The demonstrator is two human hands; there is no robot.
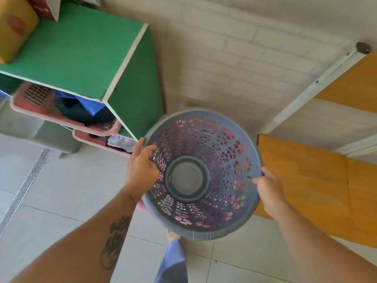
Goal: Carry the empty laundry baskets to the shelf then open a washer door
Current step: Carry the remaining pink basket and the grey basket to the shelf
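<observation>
I am mid-carry: my left grip and right grip both clamp the rim of the grey basket, held above the floor beside the green shelf's corner. Next I judge it needs setting down there.

A yellow box is sitting at the far left corner of the green top, a red-and-white box just beside it. Orange cardboard is leaning at the right (a white metal frame running behind it). A floor drain is crossing the pale tiles.
</observation>
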